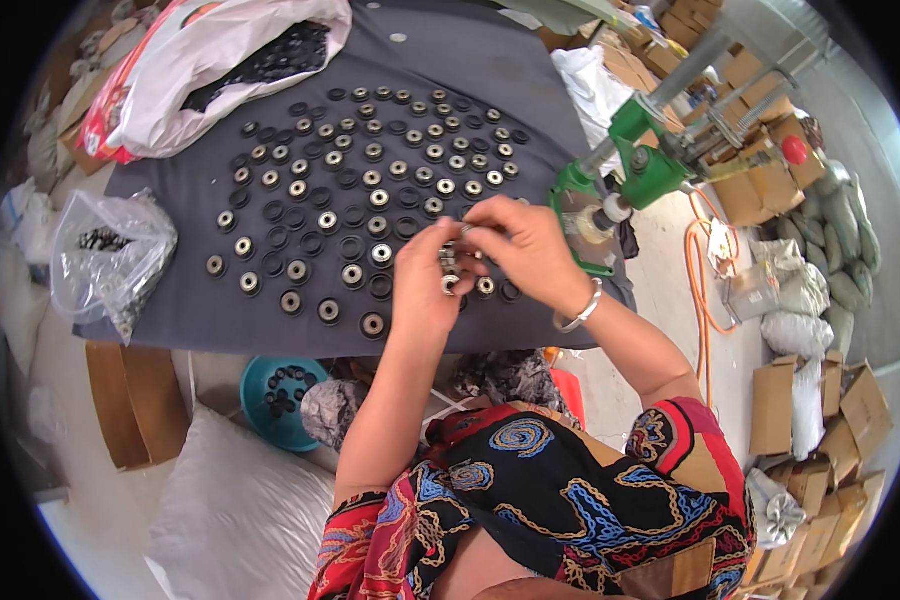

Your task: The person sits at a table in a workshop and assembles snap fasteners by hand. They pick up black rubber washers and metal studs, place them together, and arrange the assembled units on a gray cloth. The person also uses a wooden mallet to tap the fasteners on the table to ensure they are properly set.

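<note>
My left hand (425, 272) is closed around several small metal bearings (449, 260), held over the near right part of the dark cloth. My right hand (532, 248), a silver bangle at its wrist, meets it from the right. Its thumb and forefinger are pinched at a small metal piece that looks like a bearing (466, 229), partly hidden by the fingers. Rows of black rings (351, 247) lie around and beyond both hands. Many have a metal bearing (352, 275) seated in the middle, while others are bare.
A dark cloth (460, 55) covers the table. Black parts fill a white and red sack (185, 90) at the far left; a clear bag (120, 245) of small metal pieces sits nearer. A green press (640, 160) stands right. Below are a teal basin (260, 420) and cardboard boxes (135, 400).
</note>
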A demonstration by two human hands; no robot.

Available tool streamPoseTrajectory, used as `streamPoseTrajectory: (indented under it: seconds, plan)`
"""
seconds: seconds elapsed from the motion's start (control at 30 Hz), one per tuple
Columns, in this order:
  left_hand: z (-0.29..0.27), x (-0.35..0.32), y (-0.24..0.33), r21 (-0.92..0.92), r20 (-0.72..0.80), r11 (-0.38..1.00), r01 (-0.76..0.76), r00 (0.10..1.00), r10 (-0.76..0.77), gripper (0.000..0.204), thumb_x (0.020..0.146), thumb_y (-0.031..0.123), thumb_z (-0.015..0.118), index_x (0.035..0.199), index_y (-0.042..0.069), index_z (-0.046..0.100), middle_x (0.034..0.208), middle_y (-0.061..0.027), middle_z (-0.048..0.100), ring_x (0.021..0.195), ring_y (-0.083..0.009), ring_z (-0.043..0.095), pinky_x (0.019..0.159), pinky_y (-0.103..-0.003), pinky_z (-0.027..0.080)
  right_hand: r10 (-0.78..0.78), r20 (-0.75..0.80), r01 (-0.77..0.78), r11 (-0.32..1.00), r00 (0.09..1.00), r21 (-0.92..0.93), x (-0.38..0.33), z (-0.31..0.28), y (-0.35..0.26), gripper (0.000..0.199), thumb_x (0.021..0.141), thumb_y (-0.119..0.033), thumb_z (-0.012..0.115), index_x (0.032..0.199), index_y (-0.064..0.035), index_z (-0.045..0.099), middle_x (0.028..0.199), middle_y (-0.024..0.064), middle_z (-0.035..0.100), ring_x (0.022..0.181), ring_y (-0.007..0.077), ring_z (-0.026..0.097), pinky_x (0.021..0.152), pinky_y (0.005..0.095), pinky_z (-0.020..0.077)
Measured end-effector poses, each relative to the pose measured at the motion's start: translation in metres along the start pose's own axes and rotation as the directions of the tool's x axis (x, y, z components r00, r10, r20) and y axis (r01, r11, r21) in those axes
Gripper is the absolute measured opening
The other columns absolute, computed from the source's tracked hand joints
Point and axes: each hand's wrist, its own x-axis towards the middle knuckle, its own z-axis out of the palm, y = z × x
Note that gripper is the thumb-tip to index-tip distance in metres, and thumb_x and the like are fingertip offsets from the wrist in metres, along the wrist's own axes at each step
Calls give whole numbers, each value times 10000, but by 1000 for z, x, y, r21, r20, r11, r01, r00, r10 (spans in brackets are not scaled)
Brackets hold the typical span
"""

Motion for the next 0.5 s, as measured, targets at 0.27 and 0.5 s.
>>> streamPoseTrajectory:
  seconds: [0.27, 0.5]
  plan:
    - [4, -4, -3, 193, -29, 976, -104, 993, 112, 156, 909, 153, 592, 797, 48, 563, 670, -33, 572, 469, -116, 537, 364, -203, 284, -98, 91, 108, 987, 991, -115, 0, -5, 14, 155, 789, -73, 653, 928, -5, 643, 783, 94, 613, 658, 191, 614, 606, 320, 490]
    - [8, -6, -3, 231, -43, 966, -117, 991, 130, 152, 901, 142, 599, 792, 36, 589, 656, -31, 565, 458, -93, 515, 359, -195, 281, -206, 84, 222, 908, 975, -355, -1, -24, 17, 181, 749, -96, 647, 915, -26, 639, 800, 132, 583, 691, 290, 606, 626, 363, 485]
